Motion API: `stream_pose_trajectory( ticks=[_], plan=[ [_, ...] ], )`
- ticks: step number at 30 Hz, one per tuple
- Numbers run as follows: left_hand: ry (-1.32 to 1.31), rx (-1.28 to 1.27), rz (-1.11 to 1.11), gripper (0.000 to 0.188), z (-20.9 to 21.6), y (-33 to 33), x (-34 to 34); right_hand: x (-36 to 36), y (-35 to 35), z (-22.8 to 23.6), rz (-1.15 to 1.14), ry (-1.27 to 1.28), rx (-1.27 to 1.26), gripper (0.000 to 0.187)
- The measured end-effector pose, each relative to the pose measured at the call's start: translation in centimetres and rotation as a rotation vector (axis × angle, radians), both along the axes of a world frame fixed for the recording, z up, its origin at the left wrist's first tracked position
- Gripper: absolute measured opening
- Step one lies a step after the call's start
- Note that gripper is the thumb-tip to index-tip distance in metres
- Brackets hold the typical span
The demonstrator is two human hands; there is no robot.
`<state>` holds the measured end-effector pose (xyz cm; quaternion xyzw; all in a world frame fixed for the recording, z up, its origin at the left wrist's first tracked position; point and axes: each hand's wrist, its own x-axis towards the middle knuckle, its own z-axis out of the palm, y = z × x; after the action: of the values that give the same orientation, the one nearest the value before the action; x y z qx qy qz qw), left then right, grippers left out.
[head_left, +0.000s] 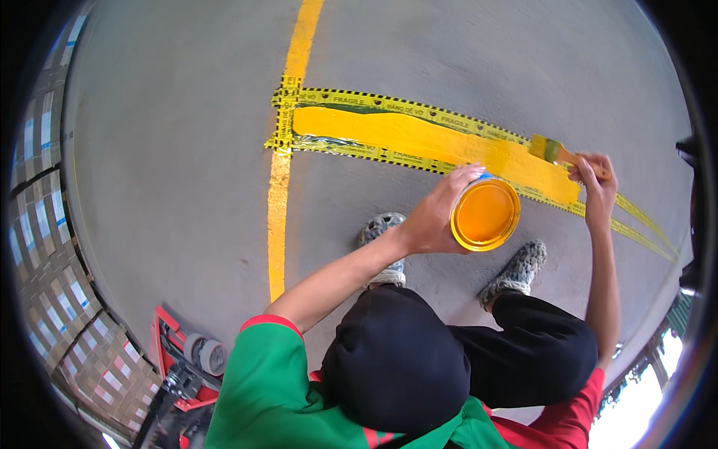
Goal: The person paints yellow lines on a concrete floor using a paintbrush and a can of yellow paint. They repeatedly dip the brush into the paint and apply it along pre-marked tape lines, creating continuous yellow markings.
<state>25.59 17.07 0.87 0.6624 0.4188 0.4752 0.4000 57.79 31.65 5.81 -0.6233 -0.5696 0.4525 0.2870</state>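
My left hand (437,213) is wrapped round an open can of yellow paint (485,215), held up above the floor with its mouth toward me. In my right hand (596,182) is the wooden handle of a paintbrush (553,151); its bristles are coated yellow and lie at the wet stripe. That yellow painted stripe (389,131) runs from the left toward the right between two lines of yellow-and-black printed tape (351,99). Dark green floor shows along part of its far edge. More tape crosses the stripe's left end.
An older yellow floor line (277,217) crosses at the left end of the taped strip. Stacked cartons (45,217) line the far left. A red pallet jack (183,359) stands at the lower left. My feet in patterned clogs (517,266) are just below the stripe.
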Motion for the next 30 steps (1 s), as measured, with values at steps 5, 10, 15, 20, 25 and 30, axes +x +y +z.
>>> stream_pose_trajectory(
  ticks=[5,10,15,20,25,30],
  plan=[
    [0.009,-0.104,0.029,0.119,-0.8,-3.0,-2.6,-17.1,4.1,2.9,0.592,0.115,-0.071,0.019],
    [-0.028,-0.113,0.063,0.115,-2.1,-4.9,-3.0,-33.6,1.5,-0.4,0.77,0.235,0.105,0.022],
    [-0.087,-0.107,0.114,0.113,-3.1,-6.2,-3.0,-41.3,-2.5,-4.4,0.627,0.235,0.25,0.019],
    [-0.079,-0.137,0.096,0.109,-2.9,-6.6,-3.4,-41.4,-3.3,-7.2,0.591,0.179,0.259,0.021],
    [-0.087,-0.209,0.026,0.108,-2.4,-6.0,-3.4,-37.4,-3.2,-7.7,0.575,0.156,0.196,0.019],
    [-0.06,-0.181,-0.04,0.111,-2.8,-5.4,-2.5,-31.8,-3.5,-7.5,0.533,0.126,0.151,0.021]
  ],
)
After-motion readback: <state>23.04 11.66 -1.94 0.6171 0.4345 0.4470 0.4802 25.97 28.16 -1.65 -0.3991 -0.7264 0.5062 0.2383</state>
